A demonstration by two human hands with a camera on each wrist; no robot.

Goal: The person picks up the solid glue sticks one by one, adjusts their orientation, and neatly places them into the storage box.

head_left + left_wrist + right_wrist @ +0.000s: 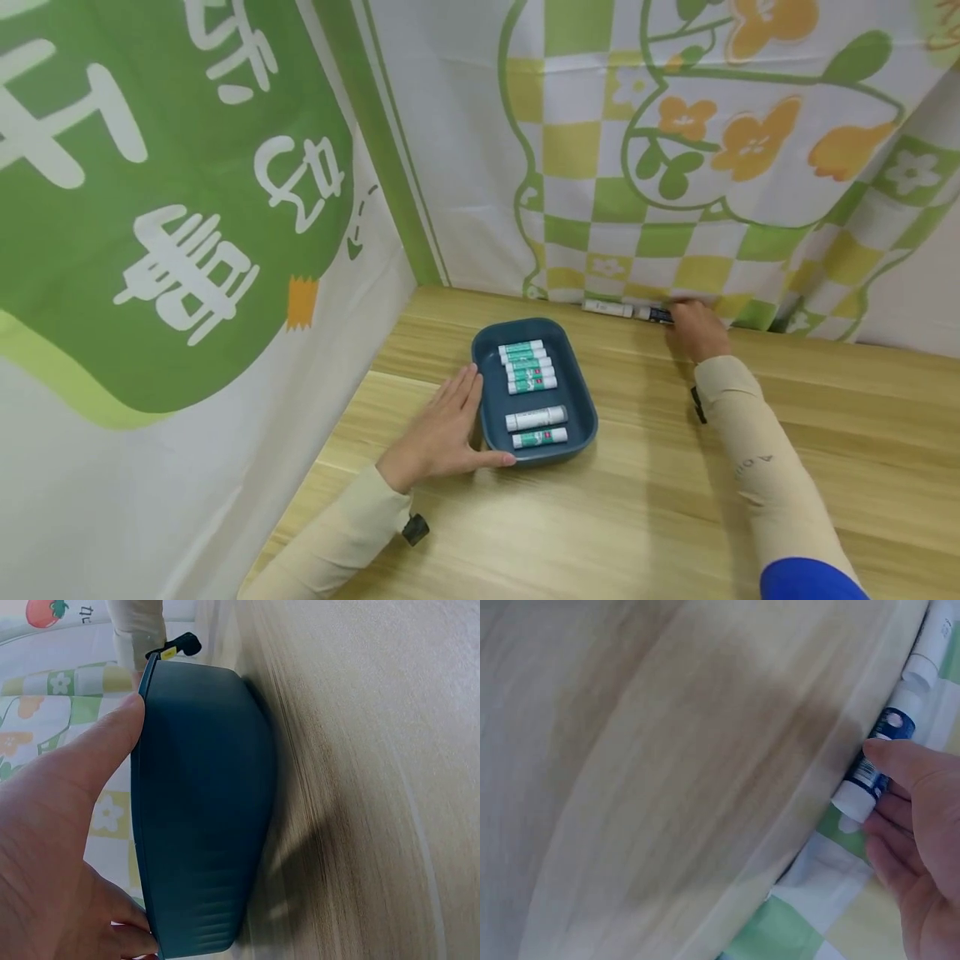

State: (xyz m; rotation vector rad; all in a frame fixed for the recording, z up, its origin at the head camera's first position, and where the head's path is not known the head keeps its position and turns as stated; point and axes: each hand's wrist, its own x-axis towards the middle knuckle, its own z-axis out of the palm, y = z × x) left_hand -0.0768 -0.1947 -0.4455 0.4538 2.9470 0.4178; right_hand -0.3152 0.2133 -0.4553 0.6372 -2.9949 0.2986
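A dark blue tray [572,375] holds several green-and-white glue sticks [532,385] in a group, plus a larger white glue stick [536,418] beside another green-and-white one [540,437]. Along the tray's left side lies my left hand [442,429], fingers extended against the rim and thumb at the near corner. The left wrist view shows the tray's outer wall [206,802] with the thumb on its rim. At the table's back edge my right hand [699,331] pinches a blue-and-white glue stick [877,757] between thumb and fingers. A white stick [608,308] lies just left of it.
The wooden table [750,467] meets a patterned cloth curtain [570,192] at the back. Another printed cloth [315,325] hangs along the left side. The two sticks lie close against the back curtain.
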